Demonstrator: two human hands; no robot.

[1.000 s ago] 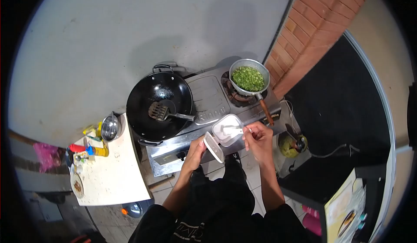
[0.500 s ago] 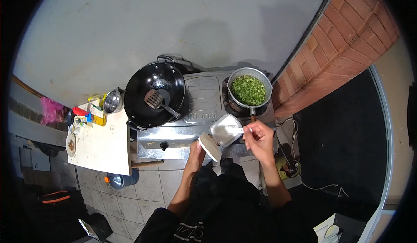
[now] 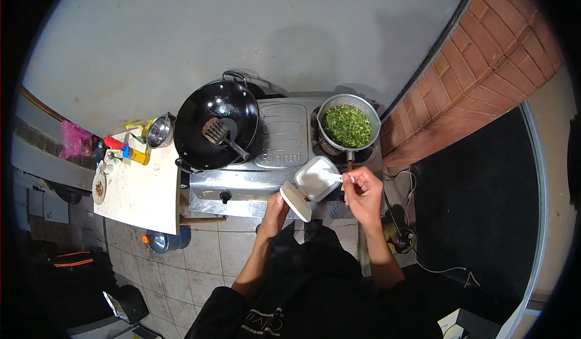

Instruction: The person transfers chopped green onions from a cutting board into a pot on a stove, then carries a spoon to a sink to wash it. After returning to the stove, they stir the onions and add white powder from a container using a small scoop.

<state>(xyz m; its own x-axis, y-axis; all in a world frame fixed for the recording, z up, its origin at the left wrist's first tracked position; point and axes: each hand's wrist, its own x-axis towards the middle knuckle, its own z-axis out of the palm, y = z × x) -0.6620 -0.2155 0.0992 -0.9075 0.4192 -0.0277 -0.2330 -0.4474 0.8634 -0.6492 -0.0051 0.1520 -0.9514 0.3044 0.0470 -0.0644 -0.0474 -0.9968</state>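
My left hand (image 3: 275, 215) is closed around a white plastic container, gripping it by its opened lid (image 3: 296, 201). The container (image 3: 307, 181) is tilted in front of the stove and holds something white. Between the pinched fingertips of my right hand (image 3: 364, 198) is a small white spoon (image 3: 336, 177), its bowl over the container's opening. Just beyond my right hand, a metal saucepan (image 3: 375, 123) full of chopped greens (image 3: 347, 126) stands on the right burner, its handle pointing toward me.
A black wok (image 3: 200, 109) with a slotted spatula (image 3: 216, 133) rests on the left side of the steel stove (image 3: 281, 134). On the white side table (image 3: 142, 197) are a metal bowl (image 3: 160, 131), bottles and a plate. A brick pillar (image 3: 460, 78) rises at right.
The view has shifted slightly. The spoon shows a little more clearly over the container; both hands keep their holds.
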